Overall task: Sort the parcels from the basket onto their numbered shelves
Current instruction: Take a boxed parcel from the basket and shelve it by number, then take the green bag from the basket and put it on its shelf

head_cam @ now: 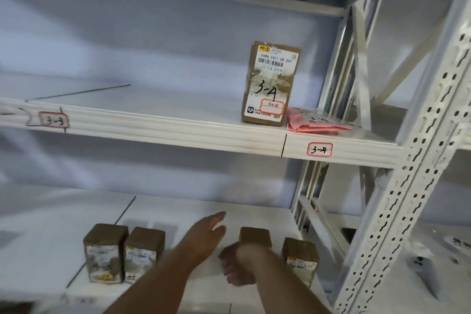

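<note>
Upper shelf [153,120]: wide bare stretch left of upright box [270,84]; right end blocked by pink mailer [316,123]. Lower shelf [178,208]: gaps between brown parcels [125,252] are narrowed.

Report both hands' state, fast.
Left hand: open, fingers straight, holding nothing.
Right hand: fingers curled round the brown parcel on the lower shelf.
</note>
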Demonstrator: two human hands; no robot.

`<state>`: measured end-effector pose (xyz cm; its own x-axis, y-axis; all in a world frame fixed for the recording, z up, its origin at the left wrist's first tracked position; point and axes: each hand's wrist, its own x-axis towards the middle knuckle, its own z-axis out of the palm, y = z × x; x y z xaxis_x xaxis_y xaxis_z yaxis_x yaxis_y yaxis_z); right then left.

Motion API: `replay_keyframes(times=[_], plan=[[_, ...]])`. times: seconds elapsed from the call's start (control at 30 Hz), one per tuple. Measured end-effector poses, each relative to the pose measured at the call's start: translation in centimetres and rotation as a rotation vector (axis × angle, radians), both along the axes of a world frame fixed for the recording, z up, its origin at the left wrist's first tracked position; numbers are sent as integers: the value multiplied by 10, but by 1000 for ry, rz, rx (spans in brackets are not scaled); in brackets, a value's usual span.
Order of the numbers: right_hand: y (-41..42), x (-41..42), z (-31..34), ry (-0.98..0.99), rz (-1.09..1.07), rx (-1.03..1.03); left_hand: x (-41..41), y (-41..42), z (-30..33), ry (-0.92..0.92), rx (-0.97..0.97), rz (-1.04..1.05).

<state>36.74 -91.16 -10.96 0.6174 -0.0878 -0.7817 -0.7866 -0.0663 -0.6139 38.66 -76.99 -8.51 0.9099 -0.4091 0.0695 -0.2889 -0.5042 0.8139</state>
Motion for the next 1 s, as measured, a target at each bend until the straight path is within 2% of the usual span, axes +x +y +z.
replay_keyframes(times=[0.1, 0.2, 0.3, 0.37, 0.57, 0.73, 0.83, 1.0], plan=[[48, 23, 32, -185, 129, -129, -3, 53, 19, -127, 19, 116], [110, 41, 57, -438, 225, -221, -6, 130, 30, -211, 10, 334], [180, 49, 61, -719, 466, -506, -17, 221, 34, -199, 58, 546], [237, 49, 61, -834, 612, -571, -29, 290, 34, -194, 131, 680], [442, 41, 62, -1049, 965, -607, -96, 500, 37, -103, 278, 1027], [615, 31, 46, -1088, 1235, -594, -167, 653, 29, -28, 273, 1319], [698, 20, 37, -1134, 1300, -553, -200, 724, 19, 44, 254, 1476], [787, 23, 24, -1169, 1376, -505, -220, 797, -2, 141, 221, 1605]])
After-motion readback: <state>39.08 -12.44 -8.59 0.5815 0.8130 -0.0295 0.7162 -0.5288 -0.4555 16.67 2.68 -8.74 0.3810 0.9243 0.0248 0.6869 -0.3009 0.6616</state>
